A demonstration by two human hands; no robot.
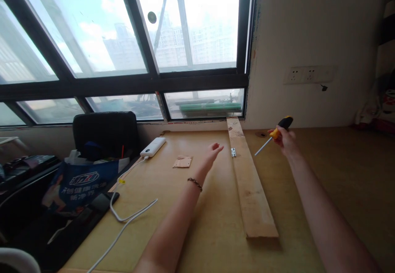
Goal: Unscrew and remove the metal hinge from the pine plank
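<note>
My right hand (285, 140) grips a screwdriver (284, 123) by its yellow and black handle. Its steel shaft slants down to the left, with the tip in the air just right of a long wooden board (251, 186). On the board's left edge sits a small metal hinge (233, 152). To the left of that hinge my left hand (213, 151) hovers above the table, fingers partly stretched and apart. No object shows in it.
The wooden table (216, 223) also bears a scrap of thin board (182, 161), a white power bank (153, 147) and its white cable (123, 223). A black chair (105, 133) with a blue bag (83, 184) stands left. Behind are a window and wall sockets (302, 75).
</note>
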